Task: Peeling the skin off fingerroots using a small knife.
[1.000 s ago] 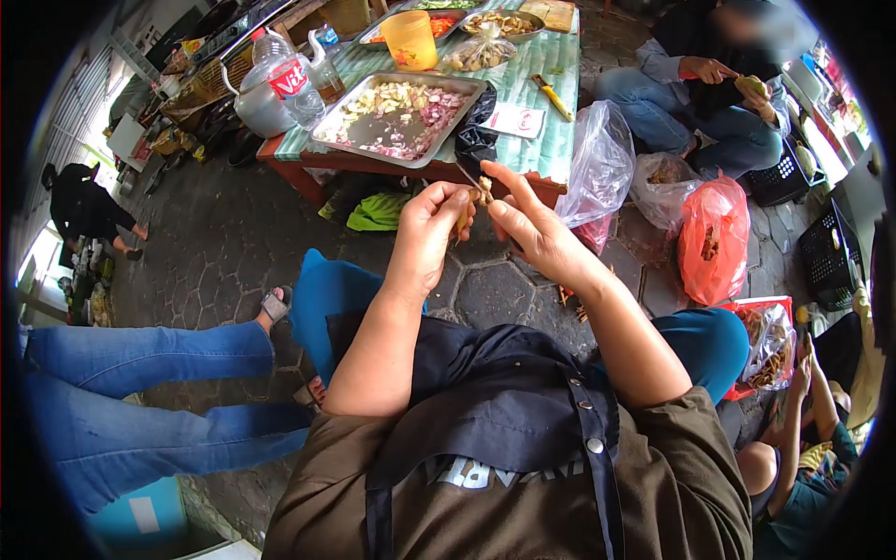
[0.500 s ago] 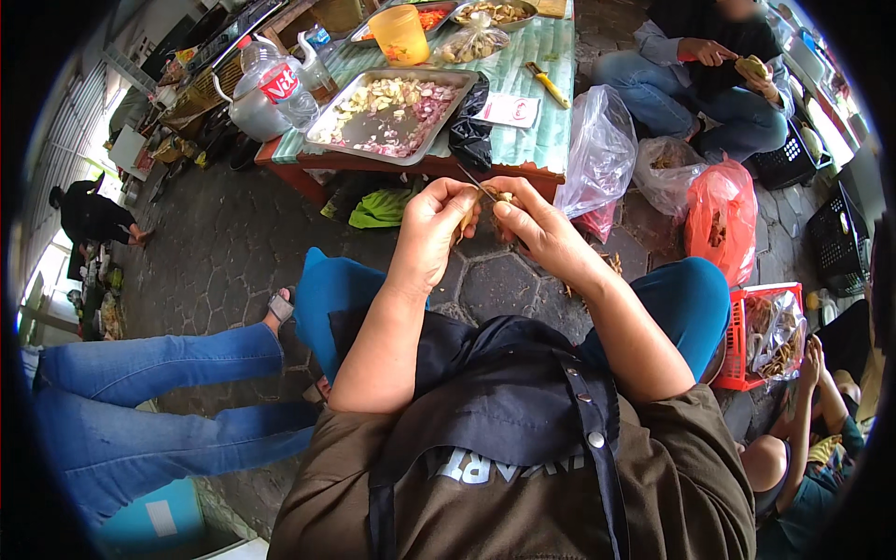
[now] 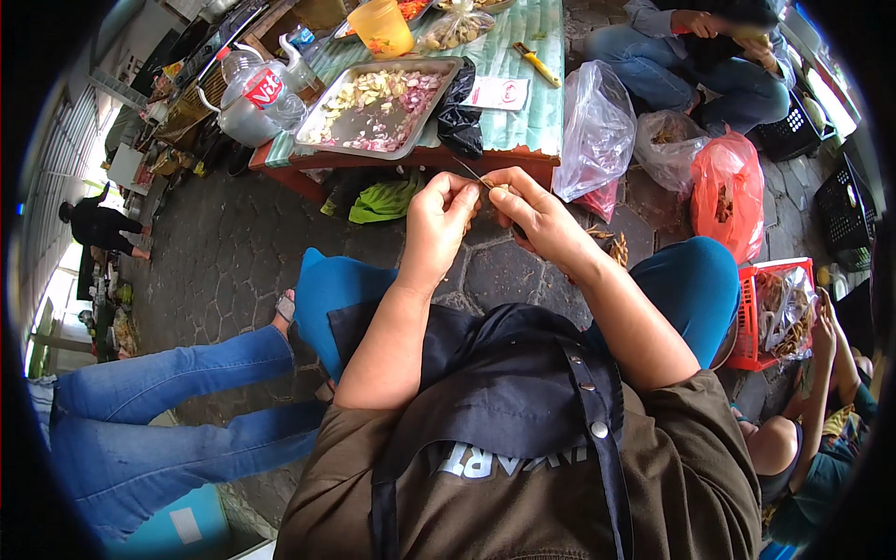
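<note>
In front of my knees, below the table's near edge, my two hands meet. My right hand (image 3: 539,217) is closed on a small knife (image 3: 465,169), its thin blade slanting up and left past my fingertips; the handle is mostly covered. My left hand (image 3: 437,222) pinches a small brown piece, mostly hidden by the fingers, so its kind is unclear. Just beyond, a metal tray (image 3: 362,122) holds chopped pale and purple pieces that look like garlic and shallots. A black plastic bag (image 3: 458,114) hangs beside the tray over the table edge.
The table (image 3: 523,126) also carries a yellow-handled knife (image 3: 537,63), an orange container (image 3: 381,28) and a large bottle (image 3: 271,91). Plastic bags (image 3: 597,126) and a red crate (image 3: 747,317) stand on the right. Other people sit nearby; jeans-clad legs (image 3: 177,373) extend at left.
The view has shifted slightly. My hands have drawn closer together and turned a little, now covering more of the brown piece. The knife stays in my right hand.
</note>
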`<action>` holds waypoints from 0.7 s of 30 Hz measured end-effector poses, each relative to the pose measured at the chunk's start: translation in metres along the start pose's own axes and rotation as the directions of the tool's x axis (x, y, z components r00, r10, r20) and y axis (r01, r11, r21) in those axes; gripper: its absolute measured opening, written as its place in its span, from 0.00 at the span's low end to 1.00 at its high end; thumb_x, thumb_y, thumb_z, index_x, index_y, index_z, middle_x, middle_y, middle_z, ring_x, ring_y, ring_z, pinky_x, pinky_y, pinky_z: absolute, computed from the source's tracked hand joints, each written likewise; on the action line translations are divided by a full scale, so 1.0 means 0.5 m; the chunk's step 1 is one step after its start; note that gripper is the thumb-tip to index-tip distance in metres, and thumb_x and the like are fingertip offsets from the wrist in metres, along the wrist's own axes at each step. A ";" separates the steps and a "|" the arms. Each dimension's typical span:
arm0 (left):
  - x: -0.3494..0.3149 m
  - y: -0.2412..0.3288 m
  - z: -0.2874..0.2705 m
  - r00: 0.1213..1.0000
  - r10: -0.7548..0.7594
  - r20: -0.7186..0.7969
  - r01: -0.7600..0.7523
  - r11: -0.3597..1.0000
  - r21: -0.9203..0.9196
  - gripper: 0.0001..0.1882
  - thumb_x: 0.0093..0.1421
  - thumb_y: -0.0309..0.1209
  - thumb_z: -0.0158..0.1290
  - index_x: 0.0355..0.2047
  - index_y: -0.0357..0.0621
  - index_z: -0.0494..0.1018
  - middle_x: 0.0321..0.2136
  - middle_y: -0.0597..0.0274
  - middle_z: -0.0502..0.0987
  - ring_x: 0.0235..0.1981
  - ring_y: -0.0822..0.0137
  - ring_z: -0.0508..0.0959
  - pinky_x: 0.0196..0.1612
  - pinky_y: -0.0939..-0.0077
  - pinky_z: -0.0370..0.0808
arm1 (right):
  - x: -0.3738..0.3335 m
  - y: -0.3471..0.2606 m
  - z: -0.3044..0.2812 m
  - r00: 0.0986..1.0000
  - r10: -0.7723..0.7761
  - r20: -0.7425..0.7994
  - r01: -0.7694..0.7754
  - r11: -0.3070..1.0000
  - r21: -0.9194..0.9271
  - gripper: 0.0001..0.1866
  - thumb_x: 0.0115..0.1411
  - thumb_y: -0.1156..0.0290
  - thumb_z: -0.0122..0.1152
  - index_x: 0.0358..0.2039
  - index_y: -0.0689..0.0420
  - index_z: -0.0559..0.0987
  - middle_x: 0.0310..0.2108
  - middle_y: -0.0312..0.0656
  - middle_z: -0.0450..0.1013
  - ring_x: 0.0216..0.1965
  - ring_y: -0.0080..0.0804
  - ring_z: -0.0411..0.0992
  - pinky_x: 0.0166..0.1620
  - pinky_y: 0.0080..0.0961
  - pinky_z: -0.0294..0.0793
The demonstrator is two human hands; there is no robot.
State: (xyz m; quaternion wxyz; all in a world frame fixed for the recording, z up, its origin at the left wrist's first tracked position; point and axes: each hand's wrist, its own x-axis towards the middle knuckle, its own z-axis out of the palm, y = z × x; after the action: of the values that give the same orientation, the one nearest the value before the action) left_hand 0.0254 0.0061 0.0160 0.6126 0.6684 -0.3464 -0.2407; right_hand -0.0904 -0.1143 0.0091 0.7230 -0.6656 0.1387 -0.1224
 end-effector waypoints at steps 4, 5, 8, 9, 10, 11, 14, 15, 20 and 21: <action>-0.009 0.005 0.016 0.995 0.084 0.050 -0.090 0.989 0.121 0.05 0.64 0.28 0.50 0.33 0.40 0.72 0.23 0.71 0.71 0.22 0.83 0.67 0.26 0.89 0.64 | 0.014 0.015 -0.007 0.998 -0.039 -0.054 0.041 0.999 0.031 0.15 0.68 0.59 0.45 0.50 0.52 0.69 0.26 0.29 0.64 0.23 0.11 0.59 0.21 0.11 0.56; -0.009 0.004 0.013 0.995 0.085 0.048 -0.090 0.989 0.121 0.05 0.64 0.28 0.50 0.33 0.40 0.72 0.23 0.71 0.71 0.22 0.83 0.67 0.26 0.89 0.64 | 0.017 0.012 -0.010 0.998 -0.040 -0.052 0.042 0.999 0.031 0.15 0.68 0.59 0.45 0.50 0.52 0.69 0.26 0.29 0.64 0.23 0.11 0.59 0.21 0.11 0.56; -0.006 0.007 0.001 1.000 -0.022 0.006 0.023 0.995 -0.095 0.06 0.64 0.28 0.49 0.36 0.38 0.72 0.26 0.68 0.73 0.23 0.82 0.68 0.27 0.89 0.66 | 0.031 -0.009 -0.025 0.989 -0.066 -0.135 0.068 0.998 0.012 0.16 0.68 0.60 0.44 0.50 0.54 0.69 0.25 0.32 0.66 0.16 0.14 0.58 0.16 0.12 0.53; -0.001 0.005 -0.011 0.998 -0.054 0.015 0.056 0.977 -0.206 0.06 0.64 0.27 0.49 0.38 0.38 0.72 0.28 0.66 0.74 0.24 0.81 0.69 0.27 0.88 0.67 | 0.053 -0.005 -0.034 0.975 -0.111 -0.194 0.105 0.994 -0.039 0.16 0.68 0.60 0.44 0.50 0.55 0.69 0.25 0.33 0.67 0.13 0.14 0.56 0.15 0.12 0.53; 0.003 0.001 -0.023 0.998 -0.060 0.024 0.064 0.955 -0.290 0.07 0.64 0.27 0.49 0.40 0.37 0.72 0.30 0.65 0.74 0.26 0.79 0.71 0.29 0.87 0.68 | 0.071 -0.018 -0.043 0.976 -0.099 -0.193 0.096 0.995 -0.024 0.17 0.68 0.60 0.44 0.51 0.54 0.68 0.25 0.33 0.67 0.14 0.14 0.57 0.15 0.12 0.53; 0.007 0.000 -0.030 0.997 -0.060 0.039 0.070 0.926 -0.371 0.09 0.64 0.27 0.49 0.43 0.37 0.72 0.31 0.64 0.75 0.28 0.78 0.72 0.30 0.87 0.69 | 0.088 -0.035 -0.056 0.976 -0.092 -0.196 0.091 0.996 -0.012 0.17 0.68 0.59 0.44 0.52 0.54 0.67 0.26 0.33 0.67 0.14 0.15 0.58 0.15 0.12 0.53; 0.015 -0.003 -0.030 0.996 -0.059 0.072 0.087 0.868 -0.489 0.14 0.63 0.25 0.49 0.48 0.36 0.70 0.34 0.62 0.75 0.32 0.76 0.74 0.34 0.85 0.71 | 0.150 -0.045 -0.101 0.981 -0.032 -0.194 0.030 0.999 -0.011 0.24 0.68 0.58 0.44 0.61 0.51 0.61 0.27 0.35 0.68 0.13 0.16 0.58 0.13 0.13 0.55; 0.017 -0.003 -0.028 0.996 -0.051 0.077 0.082 0.868 -0.489 0.14 0.63 0.25 0.49 0.48 0.36 0.70 0.34 0.62 0.75 0.32 0.76 0.74 0.34 0.85 0.71 | 0.159 -0.035 -0.115 0.979 -0.039 -0.199 0.037 0.999 -0.015 0.24 0.68 0.58 0.44 0.61 0.51 0.61 0.27 0.35 0.68 0.13 0.16 0.58 0.13 0.13 0.55; 0.015 -0.017 -0.052 0.992 -0.097 0.078 0.124 0.783 -0.609 0.17 0.63 0.24 0.48 0.52 0.36 0.67 0.37 0.60 0.75 0.37 0.72 0.76 0.41 0.79 0.74 | 0.139 -0.025 -0.094 0.964 -0.069 -0.255 -0.001 0.964 -0.267 0.27 0.66 0.55 0.47 0.63 0.48 0.61 0.25 0.34 0.68 0.17 0.18 0.61 0.19 0.18 0.60; 0.013 -0.017 -0.056 0.992 -0.109 0.067 0.126 0.753 -0.646 0.15 0.63 0.23 0.48 0.51 0.36 0.68 0.38 0.59 0.75 0.38 0.71 0.76 0.43 0.78 0.74 | 0.115 -0.029 -0.079 0.977 -0.050 -0.207 -0.009 0.962 -0.274 0.25 0.65 0.55 0.48 0.61 0.49 0.64 0.23 0.34 0.67 0.20 0.21 0.63 0.23 0.21 0.65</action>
State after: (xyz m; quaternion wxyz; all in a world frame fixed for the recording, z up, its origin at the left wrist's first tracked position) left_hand 0.0521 0.0194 0.0118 0.7851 0.4326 -0.2069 -0.3921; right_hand -0.0510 -0.1730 0.0183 0.6038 -0.7436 0.2239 -0.1798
